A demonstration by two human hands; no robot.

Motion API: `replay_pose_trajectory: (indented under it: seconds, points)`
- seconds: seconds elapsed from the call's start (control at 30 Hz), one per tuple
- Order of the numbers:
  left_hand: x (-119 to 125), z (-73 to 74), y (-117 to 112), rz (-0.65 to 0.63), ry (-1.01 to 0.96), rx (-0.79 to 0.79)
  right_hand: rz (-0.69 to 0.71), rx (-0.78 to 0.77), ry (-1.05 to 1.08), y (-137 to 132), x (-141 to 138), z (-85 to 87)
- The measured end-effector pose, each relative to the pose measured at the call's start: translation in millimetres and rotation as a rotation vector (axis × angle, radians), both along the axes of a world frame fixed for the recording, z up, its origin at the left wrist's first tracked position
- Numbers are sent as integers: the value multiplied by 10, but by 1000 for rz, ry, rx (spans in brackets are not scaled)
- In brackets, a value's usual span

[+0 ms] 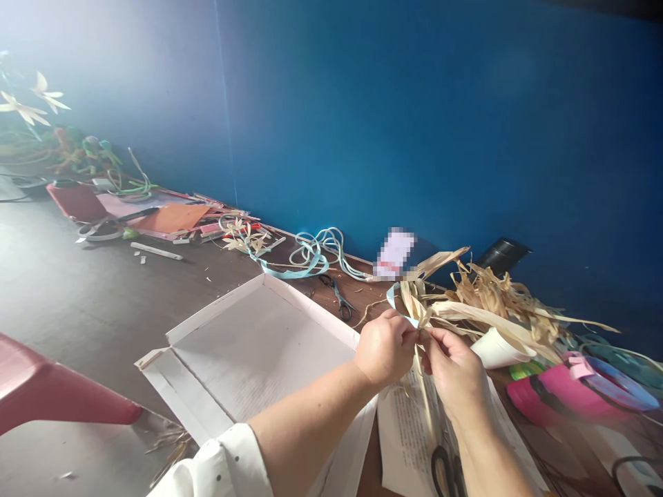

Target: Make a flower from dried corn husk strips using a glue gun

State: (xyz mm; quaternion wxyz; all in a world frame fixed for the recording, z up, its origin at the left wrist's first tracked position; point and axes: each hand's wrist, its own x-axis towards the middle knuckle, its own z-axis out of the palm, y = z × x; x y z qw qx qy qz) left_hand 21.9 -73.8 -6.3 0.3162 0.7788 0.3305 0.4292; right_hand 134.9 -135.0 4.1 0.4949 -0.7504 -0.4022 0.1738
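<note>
L hand & R hand meet above the surface, fingers of both pinching 1 husk strip w/ ribbon. Box just left. Husk pile & cone crowd close behind. Scissors near box.

Deep blue wall backs a dark table; glare at left.

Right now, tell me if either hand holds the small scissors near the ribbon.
No: the small scissors lie on the table while left hand and right hand pinch dried straw.
</note>
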Motion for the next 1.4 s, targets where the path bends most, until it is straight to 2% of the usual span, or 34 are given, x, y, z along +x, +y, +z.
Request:
replay_pose_trajectory:
  seconds: [0.3,0.43,0.7,0.87,1.0,1.4]
  points:
    - [24,15,22,27,-95,-183,8,-17,-134,-85,-43,26]
    - [22,20,30,46,-83,-220,19,-18,-214,-102,-61,7]
    - [29,22,19,63,-76,-286,-14,34,-375,-51,-102,-144]
    - [10,56,-13,62,-93,-306,-56,42,-436,-59,-96,-120]
    - [-2,88,-20,70,-100,-318,-73,53,-410,-79,-100,-70]
    - [1,65,-24,26,-144,-320,-90,35,-129,-73,-54,1]
